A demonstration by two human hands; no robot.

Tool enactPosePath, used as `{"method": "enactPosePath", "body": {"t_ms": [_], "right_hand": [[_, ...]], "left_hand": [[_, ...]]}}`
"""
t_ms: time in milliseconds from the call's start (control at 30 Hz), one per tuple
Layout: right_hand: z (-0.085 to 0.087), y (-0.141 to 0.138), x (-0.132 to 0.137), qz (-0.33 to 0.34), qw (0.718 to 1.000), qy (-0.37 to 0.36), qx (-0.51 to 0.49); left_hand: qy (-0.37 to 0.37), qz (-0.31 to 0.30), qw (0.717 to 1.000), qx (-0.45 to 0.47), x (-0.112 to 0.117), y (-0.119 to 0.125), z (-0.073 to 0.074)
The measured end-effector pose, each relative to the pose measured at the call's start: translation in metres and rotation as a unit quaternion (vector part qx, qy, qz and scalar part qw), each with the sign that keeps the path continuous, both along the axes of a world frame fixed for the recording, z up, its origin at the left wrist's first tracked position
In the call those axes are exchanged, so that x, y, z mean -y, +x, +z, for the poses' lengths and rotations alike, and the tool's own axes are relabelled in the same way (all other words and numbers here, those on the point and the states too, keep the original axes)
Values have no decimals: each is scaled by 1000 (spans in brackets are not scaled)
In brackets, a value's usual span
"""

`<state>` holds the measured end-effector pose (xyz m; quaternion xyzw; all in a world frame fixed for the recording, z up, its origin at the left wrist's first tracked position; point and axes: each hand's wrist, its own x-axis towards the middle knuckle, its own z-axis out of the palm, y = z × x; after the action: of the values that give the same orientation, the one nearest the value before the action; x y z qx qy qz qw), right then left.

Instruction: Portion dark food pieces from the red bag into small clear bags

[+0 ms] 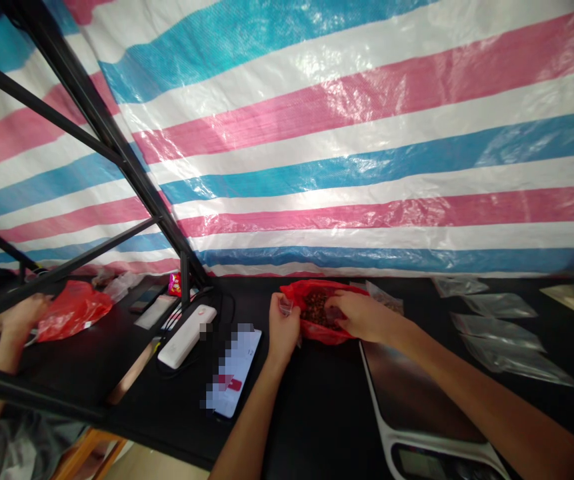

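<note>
A red plastic bag (314,332) of brown pieces (317,310) lies on the black surface (317,420). The left hand (283,330) has a narrow grip, pinching a small clear bag (285,305) at the red bag's edge. The right hand (361,317) reaches into the red bag; what its grip holds is unclear. A kitchen scale (417,400) sits just below, with flat clear bags (499,337) to the right.

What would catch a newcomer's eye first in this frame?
The large pink, blue and white striped tarpaulin fills the upper view behind a black table. Just below it, near the middle, the left hand and right hand are at a red plastic bag of brown granules. Clear plastic bags lie flat to the right.
</note>
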<state>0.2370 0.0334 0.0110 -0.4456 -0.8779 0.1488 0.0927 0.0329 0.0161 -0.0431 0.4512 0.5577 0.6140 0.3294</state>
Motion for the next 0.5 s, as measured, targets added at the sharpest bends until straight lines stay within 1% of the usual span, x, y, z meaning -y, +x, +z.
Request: {"method": "enactPosePath", "body": {"t_ms": [100, 233, 400, 500], "right_hand": [[-4, -2, -2, 2, 1000, -12, -21], [-8, -7, -2, 1, 999, -28, -35], [-7, -10, 5, -17, 998, -45, -49], [-8, -12, 7, -18, 994, -69, -78]], "left_hand": [[19, -32, 999, 31, 1, 1, -1], [4, -66, 996, 53, 3, 3, 2], [-15, -56, 991, 124, 6, 7, 8], [-25, -43, 987, 151, 8, 10, 8]]}}
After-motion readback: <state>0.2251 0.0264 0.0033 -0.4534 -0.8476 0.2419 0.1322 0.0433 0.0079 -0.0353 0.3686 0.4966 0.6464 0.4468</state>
